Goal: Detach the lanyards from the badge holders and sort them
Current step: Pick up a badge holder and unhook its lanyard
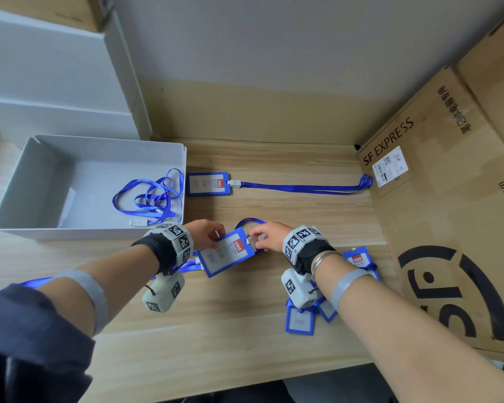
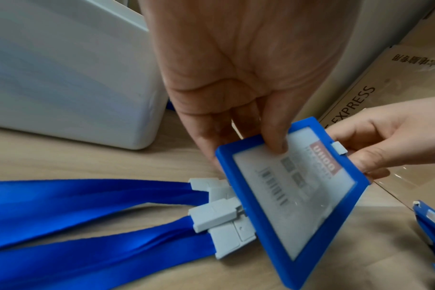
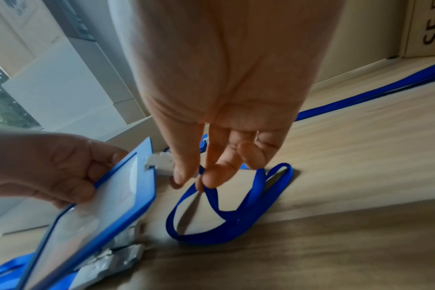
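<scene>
Blue badge holder (image 1: pixel 227 252) being gripped by left hand (image 1: pixel 205 232); right hand (image 1: pixel 269 235) pinching its clip (image 3: pixel 162 161). Approx 2 lanyards (image 1: pixel 150 196) lying in grey bin (image 1: pixel 41 181), desk's left edge.

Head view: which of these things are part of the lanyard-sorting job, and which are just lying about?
Part of the job: held badge holder, its clip, lanyards in the grey bin, the holder pile.

Lying about: SF Express box, white shelving.

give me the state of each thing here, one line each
held badge holder: lifted and tilted, lanyard clip still attached
left hand: grips the held badge holder's edge
right hand: pinches the grey clip
far badge holder: flat on the table, lanyard still clipped on, stretched straight
grey bin: open, holds loose lanyards
detached holders: piled by the right forearm
</scene>
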